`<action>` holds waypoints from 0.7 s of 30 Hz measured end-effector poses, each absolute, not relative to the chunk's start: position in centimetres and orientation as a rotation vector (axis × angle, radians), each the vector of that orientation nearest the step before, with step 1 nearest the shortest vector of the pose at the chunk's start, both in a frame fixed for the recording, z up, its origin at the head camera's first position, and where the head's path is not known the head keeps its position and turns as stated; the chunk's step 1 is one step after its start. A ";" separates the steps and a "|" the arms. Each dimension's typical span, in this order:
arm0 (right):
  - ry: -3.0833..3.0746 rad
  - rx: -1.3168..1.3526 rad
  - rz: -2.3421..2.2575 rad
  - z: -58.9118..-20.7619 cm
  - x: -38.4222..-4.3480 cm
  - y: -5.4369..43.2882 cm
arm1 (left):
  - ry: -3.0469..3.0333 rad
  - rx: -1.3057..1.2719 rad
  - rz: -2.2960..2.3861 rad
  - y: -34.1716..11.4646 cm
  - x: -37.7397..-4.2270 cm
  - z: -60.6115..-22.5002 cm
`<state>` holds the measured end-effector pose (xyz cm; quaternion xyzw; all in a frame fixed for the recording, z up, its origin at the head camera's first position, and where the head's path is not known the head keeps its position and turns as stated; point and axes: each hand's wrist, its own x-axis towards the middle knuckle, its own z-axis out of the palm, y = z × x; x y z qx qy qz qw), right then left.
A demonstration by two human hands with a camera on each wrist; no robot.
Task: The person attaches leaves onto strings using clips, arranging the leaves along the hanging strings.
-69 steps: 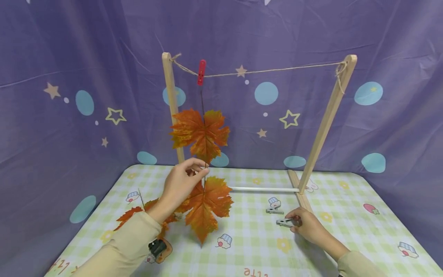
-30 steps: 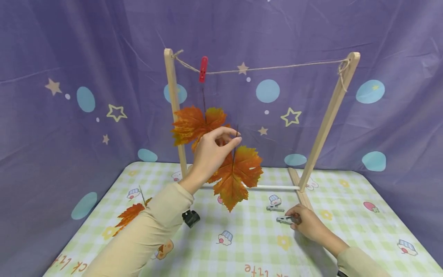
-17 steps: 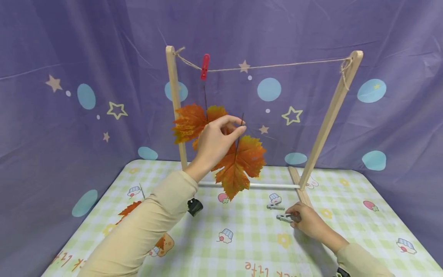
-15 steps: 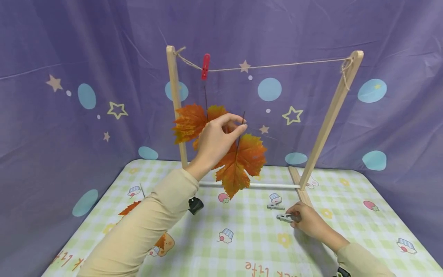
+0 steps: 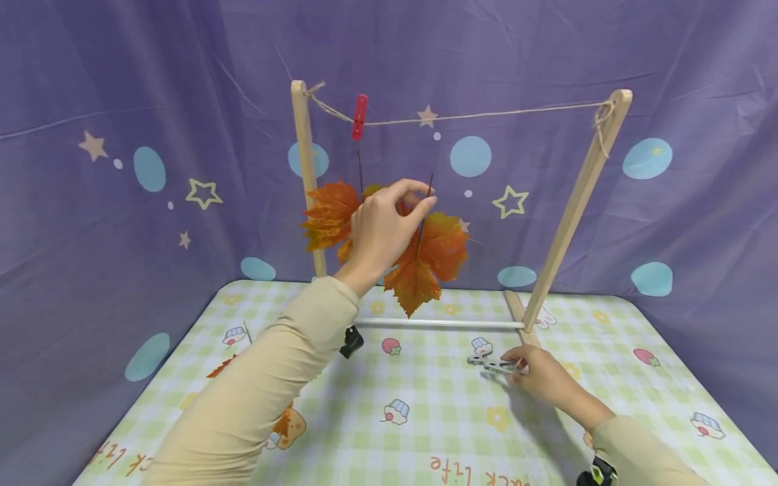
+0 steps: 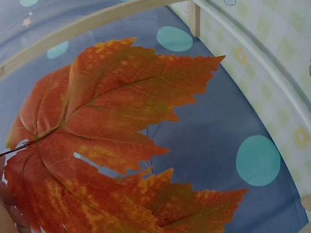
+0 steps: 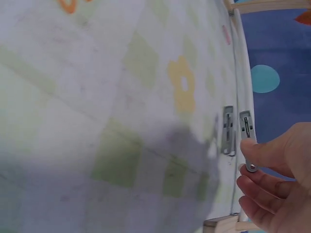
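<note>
My left hand [image 5: 389, 223] pinches the thin dark stem of an orange maple leaf [image 5: 428, 260], which dangles below the string [image 5: 486, 115]. In the left wrist view the same leaf [image 6: 97, 116] fills much of the picture, the fingers barely showing at the lower left edge. Behind the hand, a second leaf [image 5: 331, 216] hangs by its stem under a red clothespin [image 5: 360, 118] clipped on the string. Low on the right, my right hand [image 5: 541, 378] holds a grey clothespin [image 7: 246, 126] between thumb and fingers. Another grey clothespin [image 7: 228, 131] lies on the cloth beside it.
A wooden frame has a left post [image 5: 304, 148], a right post [image 5: 577, 209] and a white crossbar [image 5: 444, 323] low between them. More orange leaf [image 5: 221, 366] shows on the checked tablecloth [image 5: 450, 418], partly covered by my left sleeve [image 5: 255, 398]. A purple curtain [image 5: 389, 54] stands behind.
My left hand has carried the maple leaf up and to the right, towards the string. My right hand, low at first with its grey clothespin, has now lifted slightly off the cloth.
</note>
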<state>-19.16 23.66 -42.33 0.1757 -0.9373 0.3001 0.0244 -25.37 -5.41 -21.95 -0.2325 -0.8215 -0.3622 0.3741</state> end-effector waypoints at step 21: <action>-2.558 0.551 0.981 -36.3 -20.1 22.5 | -1.967 -0.394 -0.924 -4.0 -28.2 -22.4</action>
